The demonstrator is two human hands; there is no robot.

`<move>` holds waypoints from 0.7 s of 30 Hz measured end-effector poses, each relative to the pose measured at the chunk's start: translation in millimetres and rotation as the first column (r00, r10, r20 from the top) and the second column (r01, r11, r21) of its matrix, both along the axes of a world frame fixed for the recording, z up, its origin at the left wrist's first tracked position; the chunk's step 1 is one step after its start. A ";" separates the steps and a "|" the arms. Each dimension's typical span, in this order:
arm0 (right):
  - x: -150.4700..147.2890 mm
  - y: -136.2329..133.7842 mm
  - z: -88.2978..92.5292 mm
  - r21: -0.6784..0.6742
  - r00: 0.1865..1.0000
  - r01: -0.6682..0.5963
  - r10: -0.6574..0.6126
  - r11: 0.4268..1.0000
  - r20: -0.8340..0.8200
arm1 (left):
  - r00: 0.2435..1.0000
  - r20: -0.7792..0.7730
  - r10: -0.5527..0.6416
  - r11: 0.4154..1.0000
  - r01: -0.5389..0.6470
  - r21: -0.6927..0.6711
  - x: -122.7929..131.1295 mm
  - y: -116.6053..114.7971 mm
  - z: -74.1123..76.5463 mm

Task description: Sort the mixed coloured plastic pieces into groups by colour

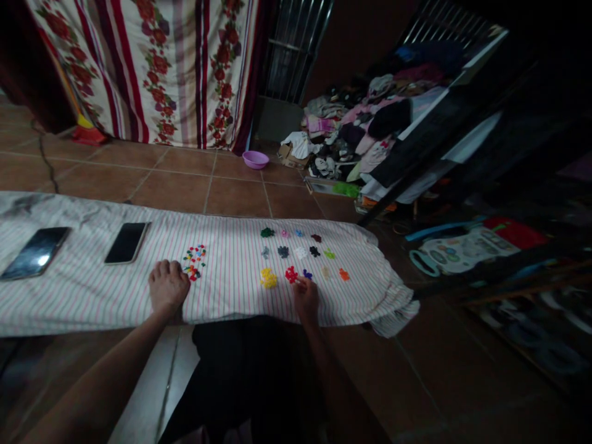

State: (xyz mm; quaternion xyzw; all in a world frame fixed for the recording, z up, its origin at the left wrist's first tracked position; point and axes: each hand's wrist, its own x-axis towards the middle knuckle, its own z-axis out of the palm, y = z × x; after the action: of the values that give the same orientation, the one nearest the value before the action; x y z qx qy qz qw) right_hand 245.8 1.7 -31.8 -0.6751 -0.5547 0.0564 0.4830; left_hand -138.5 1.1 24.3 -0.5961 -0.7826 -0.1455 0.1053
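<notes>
My right hand [306,297] reaches to a small heap of red pieces [291,274], thumb and forefinger pinched together at its edge; whatever is between the fingertips is too small to make out. Dark blue pieces [308,274] lie just beyond those fingers. To the left, a heap of yellow pieces [268,278] sits on the striped cloth [231,302]. My left hand [169,285] rests palm down on the cloth, fingers a little bent and holding nothing that shows. Beside its thumb is a loose scatter of mixed-colour pieces [194,260].
Small single-colour heaps, among them green [267,232], white [301,252] and orange [343,274], form rows at the right. Two phones [127,243] lie at the left. Beyond the cloth, a purple basin [256,160] and a clothes pile [356,123] are on the tiled floor.
</notes>
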 end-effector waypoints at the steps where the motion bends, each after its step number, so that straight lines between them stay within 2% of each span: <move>1: -1.1 -0.3 4.7 0.007 1.000 0.021 -0.021 1.000 0.012 | 1.000 0.009 0.002 1.000 -0.002 -0.002 0.2 0.4 0.1; 4: -12.9 1.3 23.2 0.062 0.999 0.009 -0.012 0.998 0.047 | 1.000 0.028 0.003 1.000 -0.003 -0.013 1.0 2.3 0.6; 7: -41.7 4.4 43.9 0.123 0.992 -0.109 0.100 0.986 0.075 | 0.999 0.031 0.014 1.000 -0.013 -0.014 2.0 3.4 0.9; 10: -83.9 7.6 57.4 0.118 0.961 -0.270 0.259 0.956 0.097 | 0.999 0.037 0.013 1.000 -0.013 -0.007 2.6 2.8 0.3; 14: -140.2 16.5 56.7 -0.049 0.893 -0.444 0.446 0.895 0.065 | 0.999 0.050 0.017 1.000 -0.018 0.005 3.1 2.1 -0.8; 17: -171.4 28.5 50.9 -0.177 0.825 -0.546 0.562 0.819 0.056 | 0.999 0.049 0.016 1.000 -0.017 0.011 3.4 2.7 -1.6; 19: -186.4 39.0 48.6 -0.230 0.791 -0.583 0.609 0.780 0.060 | 0.999 0.046 0.014 1.000 -0.015 0.024 3.4 3.4 -2.6; 21: -198.2 50.6 47.8 -0.267 0.775 -0.589 0.626 0.763 0.081 | 0.999 0.047 0.012 0.999 -0.013 0.037 3.4 3.9 -3.9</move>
State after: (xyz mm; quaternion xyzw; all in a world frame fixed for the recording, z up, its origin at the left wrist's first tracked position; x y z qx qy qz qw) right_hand 47.7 52.3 16.1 -0.5110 -0.7716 0.2170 0.3107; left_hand -135.1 5.0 20.3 -0.5855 -0.7857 -0.1736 0.0988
